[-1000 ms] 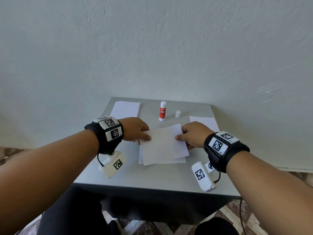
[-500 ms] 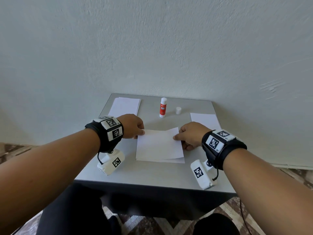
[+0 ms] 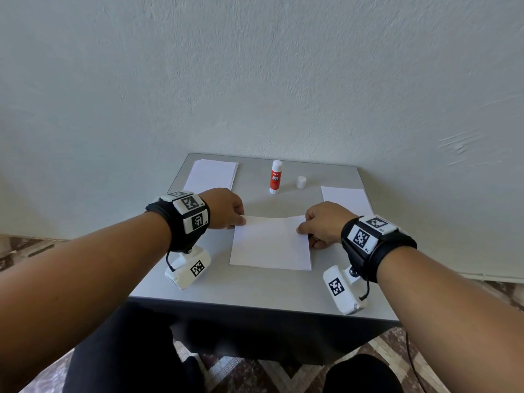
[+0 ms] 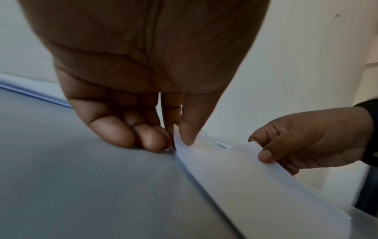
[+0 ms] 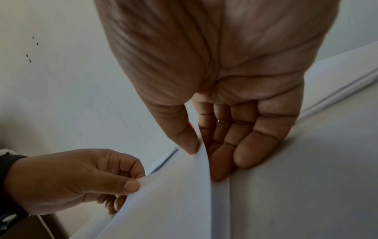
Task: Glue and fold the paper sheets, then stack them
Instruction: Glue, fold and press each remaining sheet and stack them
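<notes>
Since the earlier frames the upper flap has come down almost flat, its far edge now close to the far edge of the layer beneath. That folded paper sheet (image 3: 270, 243) is plain white and lies in the middle of the grey tabletop (image 3: 255, 287), its fold at the near side. At the far left corner a thin strip of the lower layer shows beyond the flap, and in the right wrist view the upper layer arches a little clear of the lower one.

At the sheet's far left corner the left hand (image 3: 225, 208) pinches the paper between thumb and forefinger, its other fingers curled with their knuckles touching the tabletop just beside the edge. At the far right corner the right hand (image 3: 326, 222) pinches the flap with its thumb on top and fingers tucked underneath.

Beyond the sheet, near the far edge, a glue stick (image 3: 275, 177) with a red label stands upright and uncapped, its small white cap (image 3: 301, 182) standing just to its right. A stack of white paper (image 3: 211, 175) lies at the far left corner, and a folded white sheet (image 3: 347, 198) lies at the far right, partly hidden behind the right hand. A pale wall (image 3: 255, 80) rises behind the tabletop
</notes>
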